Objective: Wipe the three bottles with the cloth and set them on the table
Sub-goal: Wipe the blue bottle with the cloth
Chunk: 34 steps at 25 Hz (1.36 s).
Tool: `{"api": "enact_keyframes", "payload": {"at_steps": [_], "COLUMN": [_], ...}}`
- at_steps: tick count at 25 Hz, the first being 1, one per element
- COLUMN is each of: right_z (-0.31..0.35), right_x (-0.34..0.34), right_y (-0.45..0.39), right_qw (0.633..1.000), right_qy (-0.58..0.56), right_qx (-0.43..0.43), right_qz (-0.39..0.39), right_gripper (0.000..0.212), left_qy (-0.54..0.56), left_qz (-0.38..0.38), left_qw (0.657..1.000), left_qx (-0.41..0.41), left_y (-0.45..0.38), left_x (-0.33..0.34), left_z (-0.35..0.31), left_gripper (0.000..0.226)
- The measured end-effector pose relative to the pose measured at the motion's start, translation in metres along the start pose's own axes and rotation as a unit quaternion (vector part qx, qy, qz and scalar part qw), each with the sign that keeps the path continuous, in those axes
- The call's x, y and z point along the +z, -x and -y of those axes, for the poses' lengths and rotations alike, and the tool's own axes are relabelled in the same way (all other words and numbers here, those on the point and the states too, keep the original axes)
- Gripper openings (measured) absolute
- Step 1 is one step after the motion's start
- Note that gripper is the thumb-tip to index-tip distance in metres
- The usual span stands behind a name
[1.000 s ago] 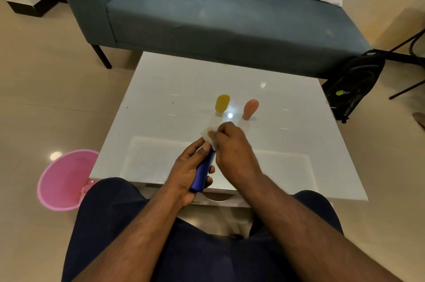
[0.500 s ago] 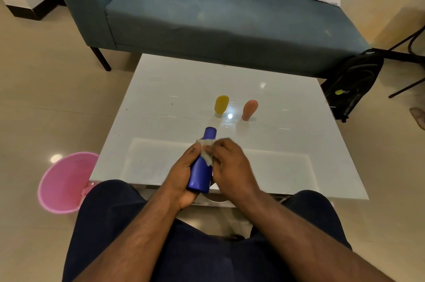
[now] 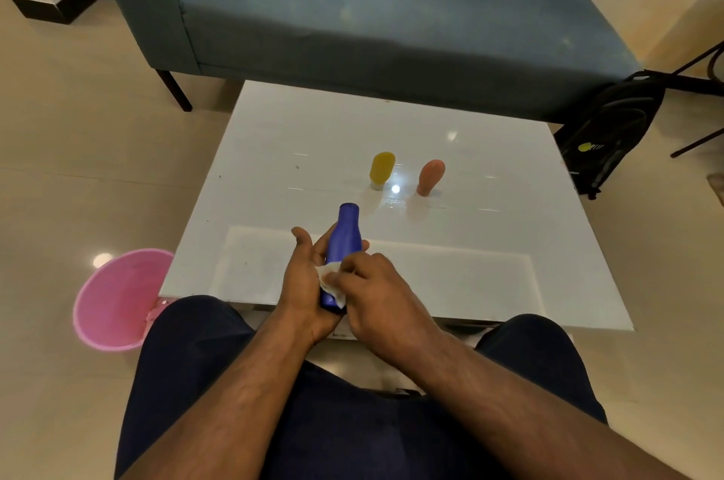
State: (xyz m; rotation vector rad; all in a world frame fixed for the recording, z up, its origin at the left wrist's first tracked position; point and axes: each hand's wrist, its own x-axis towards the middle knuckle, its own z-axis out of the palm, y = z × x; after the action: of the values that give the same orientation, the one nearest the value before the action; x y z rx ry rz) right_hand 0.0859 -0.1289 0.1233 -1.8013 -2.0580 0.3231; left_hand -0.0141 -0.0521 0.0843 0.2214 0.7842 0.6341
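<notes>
A blue bottle (image 3: 344, 240) lies tilted in my left hand (image 3: 303, 283), neck pointing away from me, over the near edge of the white table (image 3: 297, 150). My left fingers curl round its body. My right hand (image 3: 376, 295) pinches a small white cloth (image 3: 328, 277) against the bottle's lower part. A yellow bottle (image 3: 381, 169) and an orange bottle (image 3: 430, 176) stand cap-down side by side at the table's middle, apart from my hands.
A pink bucket (image 3: 117, 303) sits on the floor to the left of the table. A blue sofa (image 3: 391, 21) runs behind the table. A black backpack (image 3: 611, 131) leans at the right. My legs are under the near edge.
My right hand with the cloth has slid down the blue bottle from its neck toward its base, uncovering the neck and cap. The yellow and orange bottles have stayed put.
</notes>
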Motion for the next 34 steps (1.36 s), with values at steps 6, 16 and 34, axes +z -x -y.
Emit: {"api": "enact_keyframes", "payload": {"at_steps": [6, 16, 34], "right_z": [0.007, -0.014, -0.009], "right_x": [0.008, 0.014, -0.002], "right_y": [-0.02, 0.011, -0.014], "right_qw": [0.997, 0.995, 0.935], "right_qy": [-0.016, -0.015, -0.27], "right_qx": [0.064, -0.021, 0.208], "right_qz": [-0.031, -0.097, -0.092], "right_gripper": [0.025, 0.027, 0.007], "left_qy": [0.0, 0.037, -0.016], "left_qz": [-0.026, -0.088, -0.066], "left_qw": [0.999, 0.995, 0.997], "left_qx": [0.02, 0.019, 0.036], "left_y": [-0.001, -0.005, -0.001], "left_x": [0.0, 0.0, 0.003], "left_z": [0.0, -0.004, -0.003], "left_gripper": [0.079, 0.054, 0.04]}}
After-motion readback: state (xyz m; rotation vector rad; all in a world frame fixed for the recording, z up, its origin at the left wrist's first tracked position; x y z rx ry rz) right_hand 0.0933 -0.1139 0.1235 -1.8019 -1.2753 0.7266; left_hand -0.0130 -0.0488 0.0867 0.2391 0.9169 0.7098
